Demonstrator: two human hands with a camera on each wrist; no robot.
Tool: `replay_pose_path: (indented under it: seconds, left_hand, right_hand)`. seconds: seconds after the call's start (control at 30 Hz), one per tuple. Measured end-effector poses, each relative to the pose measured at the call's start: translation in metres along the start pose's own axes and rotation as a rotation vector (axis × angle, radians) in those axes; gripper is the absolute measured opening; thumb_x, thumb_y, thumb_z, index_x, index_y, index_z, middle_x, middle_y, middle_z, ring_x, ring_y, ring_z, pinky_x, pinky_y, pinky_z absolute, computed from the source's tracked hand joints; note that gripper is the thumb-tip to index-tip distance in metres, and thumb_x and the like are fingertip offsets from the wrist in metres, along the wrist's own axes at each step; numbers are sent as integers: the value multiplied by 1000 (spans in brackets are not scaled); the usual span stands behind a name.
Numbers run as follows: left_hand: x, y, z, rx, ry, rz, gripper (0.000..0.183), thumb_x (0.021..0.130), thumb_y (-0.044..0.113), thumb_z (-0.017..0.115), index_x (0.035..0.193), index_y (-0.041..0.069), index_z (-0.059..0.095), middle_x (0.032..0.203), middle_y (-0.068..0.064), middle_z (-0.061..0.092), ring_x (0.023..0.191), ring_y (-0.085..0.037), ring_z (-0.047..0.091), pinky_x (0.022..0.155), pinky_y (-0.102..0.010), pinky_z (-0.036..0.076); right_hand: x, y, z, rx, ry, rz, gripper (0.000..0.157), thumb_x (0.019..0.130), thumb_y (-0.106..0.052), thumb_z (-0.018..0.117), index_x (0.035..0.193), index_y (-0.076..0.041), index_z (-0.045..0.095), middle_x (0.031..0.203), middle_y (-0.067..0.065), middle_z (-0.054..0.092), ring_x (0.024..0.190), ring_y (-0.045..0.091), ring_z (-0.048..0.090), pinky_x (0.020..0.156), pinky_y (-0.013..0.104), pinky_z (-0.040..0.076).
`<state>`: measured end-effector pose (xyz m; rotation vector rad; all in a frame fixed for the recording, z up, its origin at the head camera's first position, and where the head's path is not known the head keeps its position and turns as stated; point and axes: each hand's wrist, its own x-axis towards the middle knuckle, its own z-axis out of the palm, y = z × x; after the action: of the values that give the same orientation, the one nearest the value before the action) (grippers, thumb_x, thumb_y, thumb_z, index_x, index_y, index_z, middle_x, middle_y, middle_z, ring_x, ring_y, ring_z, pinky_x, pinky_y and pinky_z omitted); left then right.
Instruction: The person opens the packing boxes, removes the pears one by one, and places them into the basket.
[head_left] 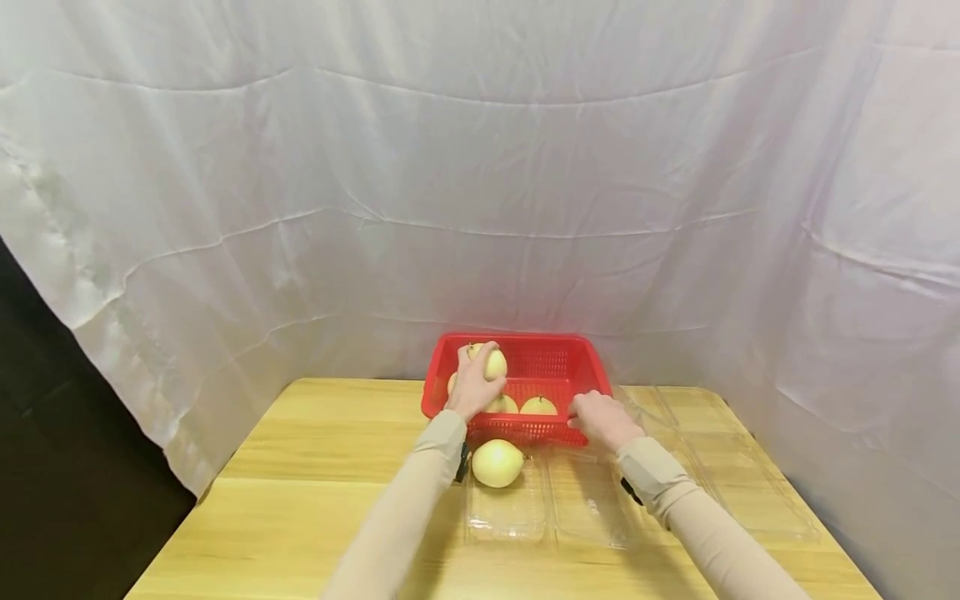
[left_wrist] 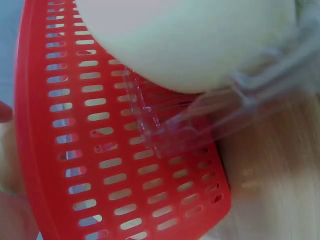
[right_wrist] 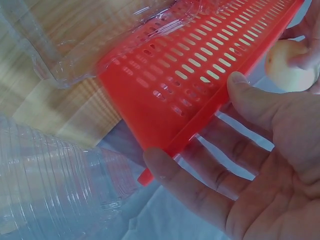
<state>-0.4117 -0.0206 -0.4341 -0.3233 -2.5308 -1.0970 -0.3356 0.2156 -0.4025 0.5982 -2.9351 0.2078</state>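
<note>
In the head view my left hand (head_left: 474,385) holds a yellow pear (head_left: 495,365) over the left part of a red plastic basket (head_left: 555,343). Several more pears (head_left: 538,406) lie inside the basket, one partly hidden by that hand. My right hand (head_left: 602,417) is at the basket's front right corner; the right wrist view shows its thumb and fingers on either side of the rim (right_wrist: 200,120). Another pear (head_left: 498,463) sits in a clear plastic box (head_left: 510,527) in front of the basket, and it looms large in the left wrist view (left_wrist: 190,40).
More clear plastic packaging (head_left: 735,450) lies on the right side of the wooden table (head_left: 315,467), partly under my right forearm. Its exact outlines are hard to make out. A pale hanging cloth (head_left: 480,167) encloses the back and sides.
</note>
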Motion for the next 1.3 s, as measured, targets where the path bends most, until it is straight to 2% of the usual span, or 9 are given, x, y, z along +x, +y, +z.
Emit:
replay_pose_path:
  seconds: [0.1,0.23,0.43,0.7,0.83,1.1,1.3]
  left_hand:
    - [4,-1,3,65,-34,79,58,86,19,70,140,25,50,142,-21,32,109,-40,58,90,-47,52]
    - [7,-6,4,189,-86,172,54,89,15,70,139,22,52,142,-24,32,112,-44,55,88,-51,53]
    - [11,-11,2,280,-202,221,60,81,1,73,136,19,56,146,-25,32,120,-46,50,89,-52,52]
    - [20,1,-2,445,-362,232,59,79,0,75,128,30,63,138,-12,41,116,-32,49,84,-43,54]
    - [22,6,-1,497,-431,219,64,77,0,76,129,34,62,141,-9,41,120,-29,47,82,-41,54]
    - [24,4,5,547,-487,186,77,80,-9,70,139,37,52,148,-15,35,129,-36,45,87,-44,53]
    - [25,1,12,558,-464,182,79,81,-11,68,143,34,48,146,-21,36,127,-45,47,87,-50,54]
  right_hand:
    - [0,1,-1,1,15,5,3,83,-10,75,80,-12,74,70,0,64,66,18,57,63,36,49]
    - [-1,-1,-2,-6,14,4,4,83,-11,75,80,-12,73,72,1,66,68,20,61,63,38,51]
    - [-1,0,-2,-7,9,-3,5,82,-10,76,79,-12,74,70,0,65,66,18,58,63,36,50]
    - [-2,0,-8,-5,3,12,5,83,-12,75,78,-13,73,73,1,68,68,20,62,65,38,52]
    - [-4,-1,-9,-1,-1,15,5,83,-11,75,79,-13,73,75,2,69,69,20,63,65,38,53]
    - [-6,-1,-9,-5,18,-12,9,83,-11,74,75,-12,72,68,1,64,66,20,61,63,37,51]
    - [-5,1,-5,-10,8,0,9,84,-12,74,75,-11,72,70,2,66,67,21,62,63,38,51]
